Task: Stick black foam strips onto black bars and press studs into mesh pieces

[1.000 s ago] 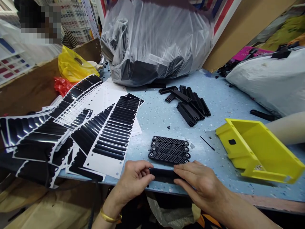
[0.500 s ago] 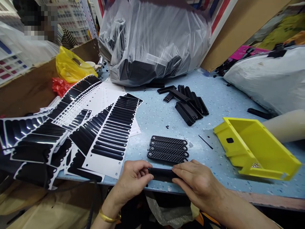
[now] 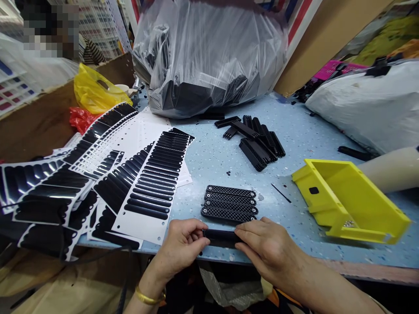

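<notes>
Between my two hands, at the table's near edge, lies a black elongated strip-shaped piece (image 3: 221, 236). My left hand (image 3: 185, 240) pinches its left end between thumb and fingers. Its right end is gripped by my right hand (image 3: 268, 244), thumb below and fingers on top, so both tips are hidden. Just beyond it, several black bars with a cross-hatched face (image 3: 231, 203) lie side by side, a metal ring at each end. To the left, a white sheet of black rounded strips (image 3: 153, 174) lies on top of other such sheets.
A yellow bin (image 3: 350, 200) with small metal parts stands at the right. More black bars (image 3: 258, 137) are heaped mid-table, in front of a large clear plastic bag (image 3: 209, 56). A white sack (image 3: 369, 109) and someone's arm (image 3: 389, 170) are at the right. A thin black stick (image 3: 280, 192) lies near the bin.
The whole view has shifted very slightly left. Both hands keep the same hold on the black piece, with hardly any movement.
</notes>
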Tool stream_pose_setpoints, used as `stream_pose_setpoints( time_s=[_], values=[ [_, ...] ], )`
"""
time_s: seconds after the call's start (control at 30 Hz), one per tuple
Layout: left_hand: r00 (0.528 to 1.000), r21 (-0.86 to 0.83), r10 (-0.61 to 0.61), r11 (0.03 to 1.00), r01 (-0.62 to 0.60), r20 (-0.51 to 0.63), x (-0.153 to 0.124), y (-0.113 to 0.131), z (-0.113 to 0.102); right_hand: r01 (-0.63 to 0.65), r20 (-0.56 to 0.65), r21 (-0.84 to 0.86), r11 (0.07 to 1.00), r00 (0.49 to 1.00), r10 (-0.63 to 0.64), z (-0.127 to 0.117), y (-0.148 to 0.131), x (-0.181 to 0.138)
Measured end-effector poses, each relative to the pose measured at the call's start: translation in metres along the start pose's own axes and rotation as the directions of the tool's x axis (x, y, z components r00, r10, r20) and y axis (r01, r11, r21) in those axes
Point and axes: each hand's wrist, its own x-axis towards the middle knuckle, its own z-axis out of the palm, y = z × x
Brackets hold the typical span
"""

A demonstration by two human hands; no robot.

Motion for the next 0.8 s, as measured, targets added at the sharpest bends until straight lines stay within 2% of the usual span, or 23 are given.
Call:
stream_pose_setpoints(
  time_s=[0.17,0.37,0.6,0.8],
  values=[
    [1.000,0.019,0.003,1.000,-0.003,0.006,0.000,0.001,-0.002,0.000,0.045,-0.015,1.000,0.999,0.000,-0.002,-0.001,0.001],
    [0.996,0.026,-0.040,0.999,0.038,0.080,0.001,0.005,-0.004,-0.007,0.066,-0.008,1.000,0.998,0.008,-0.002,0.001,0.002],
    [0.995,0.005,-0.085,0.996,0.085,0.045,0.005,0.012,0.001,-0.023,0.063,0.023,0.999,0.998,0.021,-0.003,0.002,0.003],
    [0.993,-0.021,-0.120,0.992,0.121,0.019,0.005,0.010,0.002,-0.065,0.077,0.148,0.987,0.996,0.054,-0.003,0.006,0.000]
  ],
)
